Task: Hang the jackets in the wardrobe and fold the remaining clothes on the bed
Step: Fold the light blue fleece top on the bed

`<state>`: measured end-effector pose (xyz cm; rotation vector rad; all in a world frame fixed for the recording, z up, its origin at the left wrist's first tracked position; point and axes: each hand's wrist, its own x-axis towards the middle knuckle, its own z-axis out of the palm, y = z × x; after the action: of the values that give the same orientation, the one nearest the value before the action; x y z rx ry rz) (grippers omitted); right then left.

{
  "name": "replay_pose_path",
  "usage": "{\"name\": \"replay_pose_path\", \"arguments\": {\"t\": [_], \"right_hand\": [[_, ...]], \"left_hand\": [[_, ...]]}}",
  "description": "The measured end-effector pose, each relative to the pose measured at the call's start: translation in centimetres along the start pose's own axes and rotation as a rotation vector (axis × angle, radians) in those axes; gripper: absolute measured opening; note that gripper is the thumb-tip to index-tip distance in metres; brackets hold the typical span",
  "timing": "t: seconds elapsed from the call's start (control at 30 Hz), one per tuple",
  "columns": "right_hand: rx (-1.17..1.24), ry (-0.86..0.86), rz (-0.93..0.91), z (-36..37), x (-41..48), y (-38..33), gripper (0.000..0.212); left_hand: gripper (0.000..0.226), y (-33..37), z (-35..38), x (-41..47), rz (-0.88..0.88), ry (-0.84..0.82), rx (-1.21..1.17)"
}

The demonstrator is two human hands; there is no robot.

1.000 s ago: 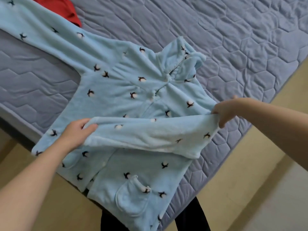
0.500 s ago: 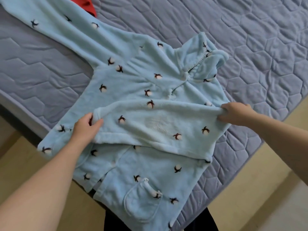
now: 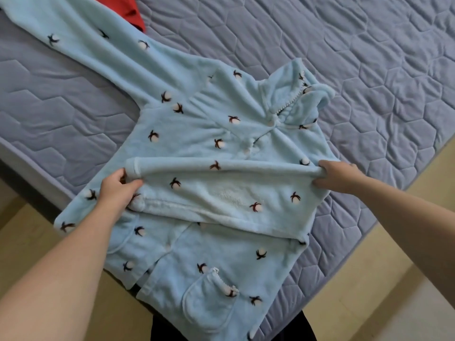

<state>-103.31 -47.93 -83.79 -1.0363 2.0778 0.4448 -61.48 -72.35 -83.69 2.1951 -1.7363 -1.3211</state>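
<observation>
I see the left hand [image 3: 118, 190] pinching the cuff [image 3: 131, 168] of the sleeve [image 3: 221, 193] folded across the pale blue fleece pyjama top [image 3: 197, 124], the right hand [image 3: 337, 175] gripping its shoulder fold, the top spread on the bed [image 3: 369, 57]

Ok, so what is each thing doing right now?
Blue top: spread flat on the bed, front up.
Folded sleeve: laid across the chest.
Other sleeve: stretched out straight.
Left hand: grips the folded sleeve's cuff.
Right hand: pinches its shoulder fold.
Red cloth: mostly out of view.
</observation>
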Motion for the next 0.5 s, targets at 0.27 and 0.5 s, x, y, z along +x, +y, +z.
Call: {"name": "replay_pose_path", "arguments": {"t": [0.27,0.5], "right_hand": [[0.186,0.101,-0.031,0.4,0.9,1.0,0.031],[-0.153,-0.167,-0.11,-1.4,1.2,2.3,0.023]], "left_hand": [[0.034,1.9,2.8,0.2,-0.035,0.315,0.196],[0.022,2.8,12.5,-14.0,0.467,-0.013,0.242]]}}
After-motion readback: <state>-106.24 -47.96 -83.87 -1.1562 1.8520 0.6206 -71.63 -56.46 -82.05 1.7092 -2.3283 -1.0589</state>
